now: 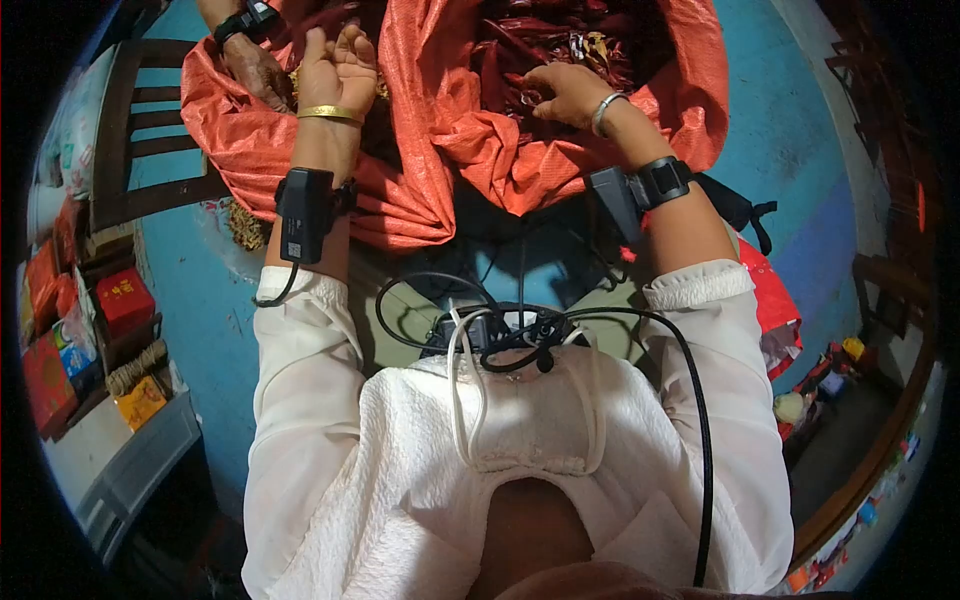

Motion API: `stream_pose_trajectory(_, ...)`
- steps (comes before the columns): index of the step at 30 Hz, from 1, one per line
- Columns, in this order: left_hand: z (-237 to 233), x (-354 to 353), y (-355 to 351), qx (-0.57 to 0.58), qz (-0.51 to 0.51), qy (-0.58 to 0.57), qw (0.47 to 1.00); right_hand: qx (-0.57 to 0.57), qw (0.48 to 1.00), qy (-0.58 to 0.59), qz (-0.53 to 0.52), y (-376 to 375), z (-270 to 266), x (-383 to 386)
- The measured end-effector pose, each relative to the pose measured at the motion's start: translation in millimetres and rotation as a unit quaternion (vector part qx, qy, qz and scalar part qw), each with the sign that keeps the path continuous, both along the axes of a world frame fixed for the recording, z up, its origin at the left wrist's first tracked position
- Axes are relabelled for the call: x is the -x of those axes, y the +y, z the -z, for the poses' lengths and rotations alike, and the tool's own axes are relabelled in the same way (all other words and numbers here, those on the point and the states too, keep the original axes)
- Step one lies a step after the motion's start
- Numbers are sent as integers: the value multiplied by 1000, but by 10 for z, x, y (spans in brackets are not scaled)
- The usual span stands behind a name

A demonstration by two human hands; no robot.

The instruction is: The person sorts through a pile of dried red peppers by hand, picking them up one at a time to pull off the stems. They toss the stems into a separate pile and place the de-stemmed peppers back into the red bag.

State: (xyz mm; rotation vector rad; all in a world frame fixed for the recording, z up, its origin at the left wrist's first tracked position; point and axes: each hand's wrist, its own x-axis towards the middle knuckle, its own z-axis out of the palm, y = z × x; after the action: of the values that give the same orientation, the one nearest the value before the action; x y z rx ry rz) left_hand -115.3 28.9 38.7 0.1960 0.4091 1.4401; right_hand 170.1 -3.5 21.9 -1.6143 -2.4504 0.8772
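Note:
Two orange-red woven sacks (pixel 408 110) stand with their mouths rolled wide. In the right sack lie many dark dried red chilies (pixel 510 40), some with paler pieces among them. My right hand (pixel 572 92), with a silver bangle at the wrist, reaches down into these, thumb and fingers curled around a chili at the surface. Over the left sack my left hand (pixel 338 75), wearing a gold bangle, is turned palm up with loosely bent, parted fingers. A red chili (pixel 332 16) shows just beyond its fingertips. Small yellowish bits lie in that sack below the hand.
Another person's hand (pixel 256 72) rests on the left sack's rim. A wooden chair (pixel 110 150) stands at left, near a bag of dried bits (pixel 245 228). A red bag (pixel 770 300) lies by my right arm. Black cables (pixel 690 400) hang across my front.

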Motion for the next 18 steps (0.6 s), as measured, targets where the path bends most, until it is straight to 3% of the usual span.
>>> stream_pose_trajectory(2, 48, 1, 2, -7, 33, 2, 999, -22, 996, -78, -37, 22, 84, 21)
stream_pose_trajectory(4, -81, -214, -91, -29, 56, 33, 997, -61, 995, -69, -49, 4, 131, 9)
stream_pose_trajectory(5, -99, -315, -132, -95, 131, 16, 987, -100, 991, -60, -60, 2, 139, -3)
stream_pose_trajectory(7, -207, -597, -252, -130, 238, 109, 956, -69, 994, -82, -39, 33, 111, 5)
stream_pose_trajectory(9, -187, -864, -386, -126, 290, 296, 901, -37, 994, -104, -21, 54, 61, 13)
stream_pose_trajectory(11, -41, -1077, -474, -71, 279, 411, 865, 10, 994, -112, 15, 51, 4, 8)
stream_pose_trajectory(13, 194, -1176, -441, -86, 244, 471, 843, -4, 993, -117, 13, 47, 32, -16)
stream_pose_trajectory(16, 296, -1214, -388, -65, 223, 507, 830, -27, 992, -111, 43, 20, -36, -38)
stream_pose_trajectory(18, 360, -1208, -352, -57, 148, 499, 852, -37, 991, -101, 76, 34, -44, -84)
